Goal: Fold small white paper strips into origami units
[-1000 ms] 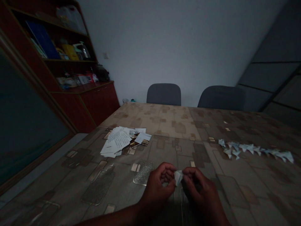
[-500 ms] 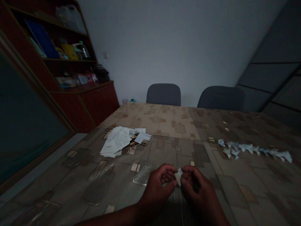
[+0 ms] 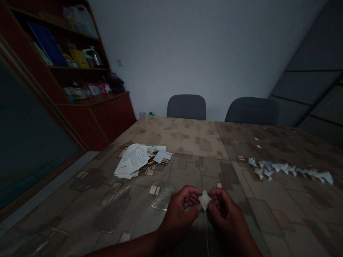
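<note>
A small folded piece of white paper [image 3: 204, 200] is pinched between my two hands near the table's front edge. My left hand [image 3: 184, 207] grips its left side with thumb and forefinger, the other fingers curled. On its right side, my right hand [image 3: 223, 208] holds it between thumb and forefinger. A loose pile of printed paper pieces [image 3: 133, 160] lies on the table to the left. Several small folded paper shapes [image 3: 284, 169] form an uneven row on the right.
A patterned cloth covers the table [image 3: 187, 139]. Behind its far edge stand two grey chairs [image 3: 186, 107] [image 3: 252, 110]. A red-brown cabinet [image 3: 109, 116] with shelves of items is at the left.
The small paper between my fingers has turned and shows a wider, diamond-like face. My right hand has shifted slightly to the right.
</note>
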A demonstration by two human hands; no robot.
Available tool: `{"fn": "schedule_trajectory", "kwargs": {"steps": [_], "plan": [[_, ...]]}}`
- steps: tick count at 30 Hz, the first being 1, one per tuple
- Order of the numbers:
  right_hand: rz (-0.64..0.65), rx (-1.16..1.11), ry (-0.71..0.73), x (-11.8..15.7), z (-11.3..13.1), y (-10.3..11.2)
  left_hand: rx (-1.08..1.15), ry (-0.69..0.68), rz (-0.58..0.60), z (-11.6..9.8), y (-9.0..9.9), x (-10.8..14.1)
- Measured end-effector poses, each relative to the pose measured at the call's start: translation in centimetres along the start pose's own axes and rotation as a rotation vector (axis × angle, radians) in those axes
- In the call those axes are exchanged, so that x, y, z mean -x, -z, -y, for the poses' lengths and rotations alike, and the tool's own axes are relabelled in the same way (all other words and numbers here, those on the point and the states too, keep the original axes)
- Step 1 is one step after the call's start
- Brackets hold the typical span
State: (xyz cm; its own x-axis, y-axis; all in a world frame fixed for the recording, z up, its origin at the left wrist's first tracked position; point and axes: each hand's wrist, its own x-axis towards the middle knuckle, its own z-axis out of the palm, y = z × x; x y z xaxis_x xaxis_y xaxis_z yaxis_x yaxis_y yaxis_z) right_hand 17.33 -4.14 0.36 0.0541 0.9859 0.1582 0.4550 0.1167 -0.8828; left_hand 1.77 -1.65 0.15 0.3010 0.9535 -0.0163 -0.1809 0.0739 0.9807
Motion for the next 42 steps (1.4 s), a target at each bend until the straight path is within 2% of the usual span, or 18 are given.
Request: {"fn": "schedule_trajectory", "kwargs": {"steps": [5, 11, 17, 25, 29, 32, 36, 42], "plan": [[0.003, 0.163, 0.076, -0.09, 0.26, 0.21, -0.066, -0.014, 0.001, 0.10, 0.19, 0.01], [0.014, 0.199, 0.103, -0.11, 0.10, 0.70, -0.028, 0.007, -0.001, 0.46, 0.26, -0.28], [0.022, 0.149, 0.097, -0.18, 0.09, 1.00, 0.036, 0.041, -0.003, 0.00, 0.06, -0.22], [0.027, -0.090, -0.007, 0.05, 0.22, 0.60, 0.071, 0.034, 0.021, -0.32, 0.32, -0.17], [0.010, -0.119, -0.009, 0.11, -0.08, 0.46, 0.053, 0.026, 0.041, -0.27, 0.37, -0.21], [0.005, -0.058, 0.034, 0.09, 0.02, 0.36, -0.010, 0.012, 0.007, -0.07, 0.24, -0.34], [0.018, 0.164, 0.104, 0.13, 0.31, 0.24, -0.125, -0.012, -0.059, -0.07, -0.03, -0.34], [-0.002, 0.359, 0.312, 0.10, 0.13, 0.23, -0.199, -0.064, -0.064, -0.21, -0.11, -0.16]]}}
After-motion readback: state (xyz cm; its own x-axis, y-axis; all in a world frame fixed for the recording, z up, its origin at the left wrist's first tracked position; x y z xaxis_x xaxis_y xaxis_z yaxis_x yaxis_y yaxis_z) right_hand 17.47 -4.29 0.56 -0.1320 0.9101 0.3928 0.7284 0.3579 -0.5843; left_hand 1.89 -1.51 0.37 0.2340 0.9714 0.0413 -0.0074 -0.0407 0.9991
